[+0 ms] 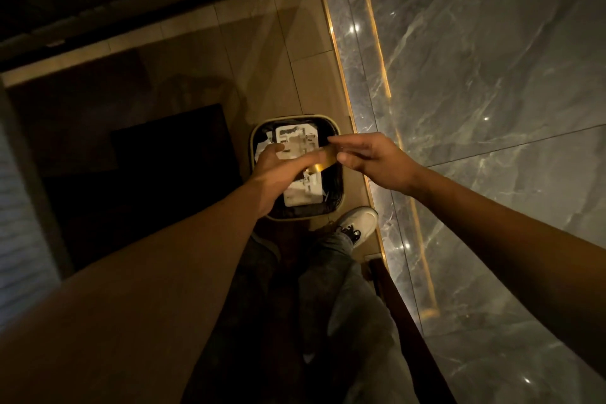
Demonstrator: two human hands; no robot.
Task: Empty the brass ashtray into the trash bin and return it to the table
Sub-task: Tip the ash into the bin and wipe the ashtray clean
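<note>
The brass ashtray (pixel 324 159) is held tilted over the trash bin (pixel 339 200), with only a gold edge of it showing between my hands. My left hand (pixel 278 174) grips it from the left. My right hand (pixel 373 157) touches its right edge with thumb and fingertips. The bin is a rounded square with a pale rim and a dark liner; white paper or packaging lies inside it. Most of the ashtray is hidden behind my left hand.
The bin stands on a tan tiled floor beside a glossy grey marble wall (pixel 475 92) with a lit gold strip (pixel 377 52) along its base. My white shoe (pixel 359 221) is just below the bin. A dark mat (pixel 164 157) lies to the left.
</note>
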